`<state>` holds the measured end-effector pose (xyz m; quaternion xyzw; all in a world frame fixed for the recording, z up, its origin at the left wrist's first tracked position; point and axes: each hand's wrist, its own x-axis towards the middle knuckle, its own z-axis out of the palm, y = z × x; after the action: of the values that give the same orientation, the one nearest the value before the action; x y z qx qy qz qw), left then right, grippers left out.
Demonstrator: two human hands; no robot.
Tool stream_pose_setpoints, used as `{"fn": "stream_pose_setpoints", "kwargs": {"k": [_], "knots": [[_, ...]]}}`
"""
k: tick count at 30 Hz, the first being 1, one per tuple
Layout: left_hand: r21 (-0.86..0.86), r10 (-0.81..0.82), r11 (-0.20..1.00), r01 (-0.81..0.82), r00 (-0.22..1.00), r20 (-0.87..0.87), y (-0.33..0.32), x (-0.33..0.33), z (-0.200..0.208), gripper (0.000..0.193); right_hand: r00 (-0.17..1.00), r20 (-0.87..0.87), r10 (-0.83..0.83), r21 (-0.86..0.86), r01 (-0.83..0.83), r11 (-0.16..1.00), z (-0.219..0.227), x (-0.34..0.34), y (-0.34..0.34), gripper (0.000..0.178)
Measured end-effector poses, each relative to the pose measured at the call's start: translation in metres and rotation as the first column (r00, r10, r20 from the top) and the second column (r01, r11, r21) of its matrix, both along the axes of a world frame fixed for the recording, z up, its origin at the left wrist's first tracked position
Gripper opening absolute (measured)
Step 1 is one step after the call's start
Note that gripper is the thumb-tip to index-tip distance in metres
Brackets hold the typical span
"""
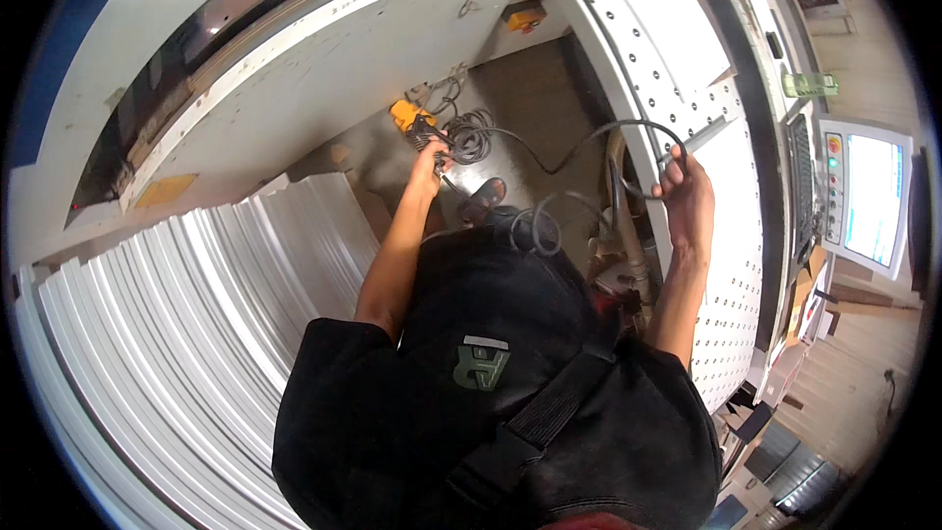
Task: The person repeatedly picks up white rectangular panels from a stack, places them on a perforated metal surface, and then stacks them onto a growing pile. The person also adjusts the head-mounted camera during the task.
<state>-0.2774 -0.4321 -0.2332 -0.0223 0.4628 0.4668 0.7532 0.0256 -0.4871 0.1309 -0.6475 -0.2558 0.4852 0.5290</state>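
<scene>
A long black cable (547, 169) runs in loose curves between my two hands. My left hand (429, 165) is closed around the cable beside a dark coil (473, 135) of the same kind. Just beyond its fingers is a yellow and black device (410, 118), shaped like a foot pedal; whether the hand touches it I cannot tell. On the other side, my right hand (685, 198) is raised near the perforated table's edge, its fingers curled round a loop of the cable. Slack turns of cable hang in front of my body, above my shoe (487, 193).
Stacked pale metal profiles (211, 275) fill the left side. A white machine panel (343, 69) stands ahead, with a yellow box (525, 17) near its far end. To the right runs a white table (731, 265) with dotted holes, then a keyboard (802, 177) and a lit monitor (871, 198).
</scene>
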Motion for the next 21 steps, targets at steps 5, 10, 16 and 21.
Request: {"fn": "stream_pose_setpoints", "kwargs": {"k": [5,10,16,21], "knots": [[0.101,0.167,0.983,-0.153,0.975,-0.144,-0.041,-0.031,-0.016,0.026,0.93,-0.366,0.047,-0.035,-0.064,0.997,-0.078,0.005,0.039,0.027],[0.169,0.281,0.954,-0.248,0.935,-0.215,-0.069,-0.048,-0.008,0.03,0.872,-0.447,-0.201,-0.227,0.106,0.968,-0.157,0.021,0.085,0.025],[0.181,0.345,0.932,-0.315,0.924,-0.164,-0.064,-0.019,0.039,0.04,0.905,-0.381,-0.19,-0.277,0.084,0.957,-0.317,0.02,0.149,0.018],[0.171,0.239,0.965,-0.199,0.934,-0.266,-0.037,0.009,0.068,0.034,0.926,-0.327,-0.187,-0.424,0.033,0.905,-0.407,-0.012,0.168,0.024]]}}
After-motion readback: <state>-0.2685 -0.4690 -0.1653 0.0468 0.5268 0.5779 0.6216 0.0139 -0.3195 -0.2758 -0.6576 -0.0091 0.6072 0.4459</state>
